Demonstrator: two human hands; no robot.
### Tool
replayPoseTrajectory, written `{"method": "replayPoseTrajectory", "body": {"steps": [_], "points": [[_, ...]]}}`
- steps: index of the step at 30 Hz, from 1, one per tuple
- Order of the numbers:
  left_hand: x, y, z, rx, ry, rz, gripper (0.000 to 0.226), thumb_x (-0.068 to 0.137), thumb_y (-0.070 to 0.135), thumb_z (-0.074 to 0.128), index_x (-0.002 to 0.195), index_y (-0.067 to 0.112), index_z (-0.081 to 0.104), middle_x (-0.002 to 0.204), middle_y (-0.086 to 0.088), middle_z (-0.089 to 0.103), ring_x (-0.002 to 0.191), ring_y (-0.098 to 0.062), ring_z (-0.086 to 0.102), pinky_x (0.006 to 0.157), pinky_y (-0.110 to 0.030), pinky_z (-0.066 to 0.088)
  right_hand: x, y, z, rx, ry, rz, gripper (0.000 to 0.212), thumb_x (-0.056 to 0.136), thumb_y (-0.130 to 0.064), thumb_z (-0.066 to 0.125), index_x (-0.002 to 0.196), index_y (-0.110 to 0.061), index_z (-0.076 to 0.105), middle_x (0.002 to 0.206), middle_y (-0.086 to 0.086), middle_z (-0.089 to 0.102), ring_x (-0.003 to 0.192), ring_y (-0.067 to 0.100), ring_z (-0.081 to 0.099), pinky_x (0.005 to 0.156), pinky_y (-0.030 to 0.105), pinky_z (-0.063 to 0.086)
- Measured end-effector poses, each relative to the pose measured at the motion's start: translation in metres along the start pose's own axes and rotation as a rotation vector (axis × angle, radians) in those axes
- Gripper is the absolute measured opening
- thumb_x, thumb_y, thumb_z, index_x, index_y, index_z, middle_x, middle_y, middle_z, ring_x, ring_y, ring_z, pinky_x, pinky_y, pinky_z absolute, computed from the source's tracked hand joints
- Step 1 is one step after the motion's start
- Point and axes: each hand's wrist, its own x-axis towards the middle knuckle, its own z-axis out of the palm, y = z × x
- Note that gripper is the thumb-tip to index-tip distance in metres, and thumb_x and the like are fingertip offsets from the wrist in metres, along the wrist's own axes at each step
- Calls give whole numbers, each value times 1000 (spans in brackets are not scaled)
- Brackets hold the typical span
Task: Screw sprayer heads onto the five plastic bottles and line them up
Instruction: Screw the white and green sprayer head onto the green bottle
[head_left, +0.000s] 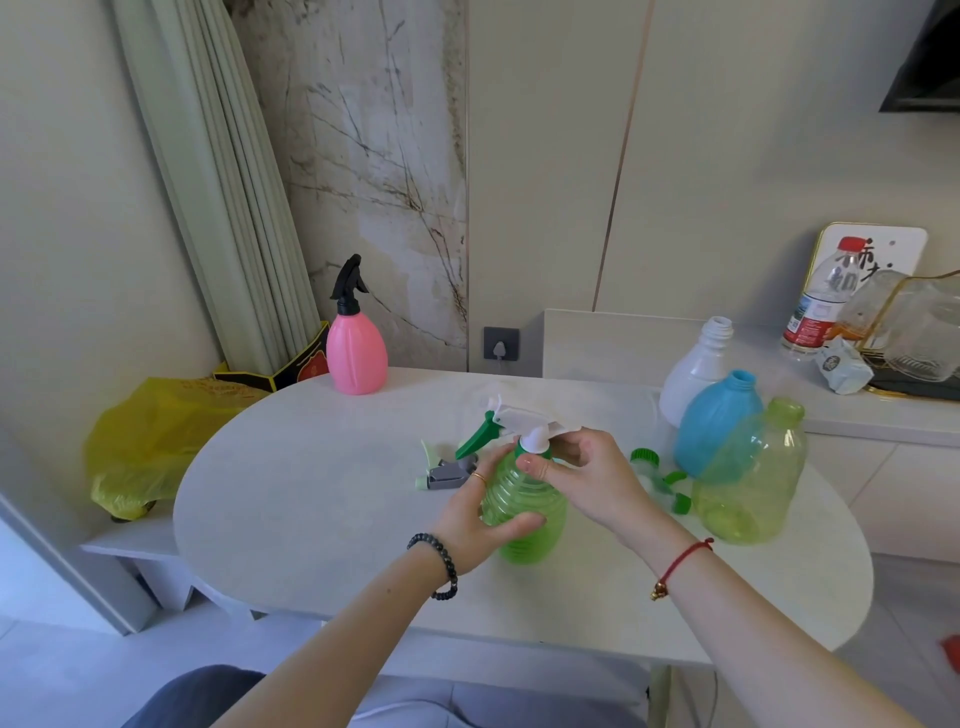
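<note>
A ribbed green bottle (530, 525) stands at the middle of the white oval table (322, 499). My left hand (478, 514) grips its body. My right hand (587, 473) pinches the collar of the white and green sprayer head (524, 423) sitting on its neck. A pink bottle (357, 353) with a black sprayer stands at the back left. On the right stand a white bottle (693, 374), a blue bottle (719, 426) and a yellow-green bottle (753, 483), all without heads. A grey sprayer head (447, 470) lies left of my hands; green sprayer parts (660, 478) lie to the right.
A yellow plastic bag (150, 441) sits on a low shelf at the left. On the counter at the back right are a water bottle (818, 306), a crumpled wrapper (841, 366) and a glass dish rack (914, 332). A wall socket (500, 344) is behind the table.
</note>
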Motion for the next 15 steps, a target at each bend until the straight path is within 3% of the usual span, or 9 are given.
{"method": "replayPoseTrajectory", "body": {"steps": [2,3,5,6,9,12,15], "points": [[-2,-1,-5,-3,-27,-3,68,63,57,69,103,81,19,121,47,27,112,27,31,96,-14,33,-6,6,-6,9,-93,4,45,68,-25,78,108,-31,58,114,-10,64,112,7,56,99,29,42],[-4,-2,-7,-5,-17,-8,67,60,63,67,102,82,19,118,51,23,114,25,30,98,-20,33,-10,12,-9,0,-147,24,62,65,-31,79,120,-32,50,123,-13,57,118,4,50,101,29,37],[-8,-5,-10,-45,40,-10,66,55,66,65,105,78,24,126,42,28,120,10,34,98,-26,40,-23,27,-13,-62,-230,65,90,57,-37,80,134,-36,32,133,-18,43,125,1,39,103,29,29],[-10,-7,-11,-68,74,-7,65,58,61,66,107,73,26,132,30,34,118,6,38,92,-22,45,-28,35,-13,-83,-256,66,94,58,-34,81,135,-37,27,135,-20,40,126,0,37,103,28,27],[-14,-10,-13,-92,133,1,59,76,31,66,117,53,30,135,3,43,112,-2,47,77,-6,46,-38,54,-6,-78,-240,32,84,66,-18,81,128,-43,29,132,-25,42,125,-3,40,103,28,32],[-14,-5,-22,-174,114,39,49,82,13,59,117,40,36,127,-6,50,108,-10,54,87,-20,48,-33,52,1,-61,-173,6,78,66,-17,80,122,-45,34,129,-20,45,115,-7,47,98,21,41],[-5,13,-42,-309,64,51,32,85,10,50,111,25,40,115,-9,55,95,-13,61,78,-25,54,-15,32,4,-5,-191,-55,72,65,-19,81,116,-44,37,123,-16,49,108,-3,53,85,17,49]]}}
